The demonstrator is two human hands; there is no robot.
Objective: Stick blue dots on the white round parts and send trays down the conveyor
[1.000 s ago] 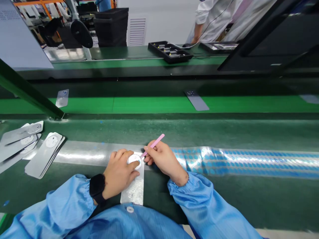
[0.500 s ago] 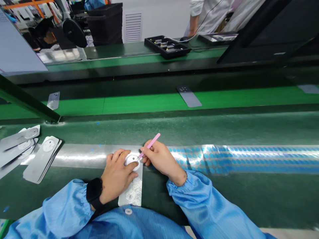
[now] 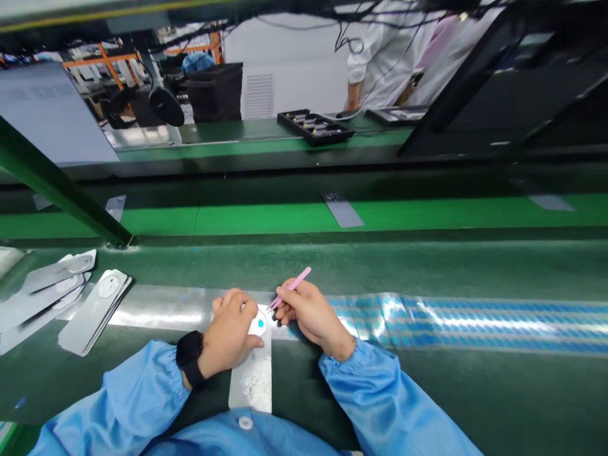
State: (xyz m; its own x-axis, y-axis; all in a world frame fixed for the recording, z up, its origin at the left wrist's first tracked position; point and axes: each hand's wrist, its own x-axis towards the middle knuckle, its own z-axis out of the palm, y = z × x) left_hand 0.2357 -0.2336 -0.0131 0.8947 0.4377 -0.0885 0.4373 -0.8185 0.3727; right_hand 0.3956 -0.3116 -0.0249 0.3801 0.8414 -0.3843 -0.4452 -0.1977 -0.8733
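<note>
A silver phone back cover (image 3: 254, 383) lies on the bench in front of my body, its white round camera area (image 3: 258, 324) at the far end. A small blue dot (image 3: 261, 323) shows on that round area. My left hand (image 3: 232, 335) holds the cover's upper left side, with curled fingers over its far edge and the thumb across it. Pink tweezers (image 3: 297, 280) are pinched in my right hand (image 3: 308, 313). Their tips are just beside the camera area, at its right edge; whether they touch it I cannot tell.
Stacked phone back covers (image 3: 97, 310) and a fanned pile (image 3: 40, 297) lie at left. A clear strip with rows of blue dots (image 3: 456, 323) runs rightward. Beyond, a green belt (image 3: 266, 218) carries another cover (image 3: 342, 210). A green post (image 3: 66, 190) slants at left. A co-worker (image 3: 380, 57) stands behind.
The tweezers have drawn back slightly from the camera area, where a blue dot now shows. My left thumb and fingers have moved off its middle. My view has tilted up, and belt covers have shifted left.
</note>
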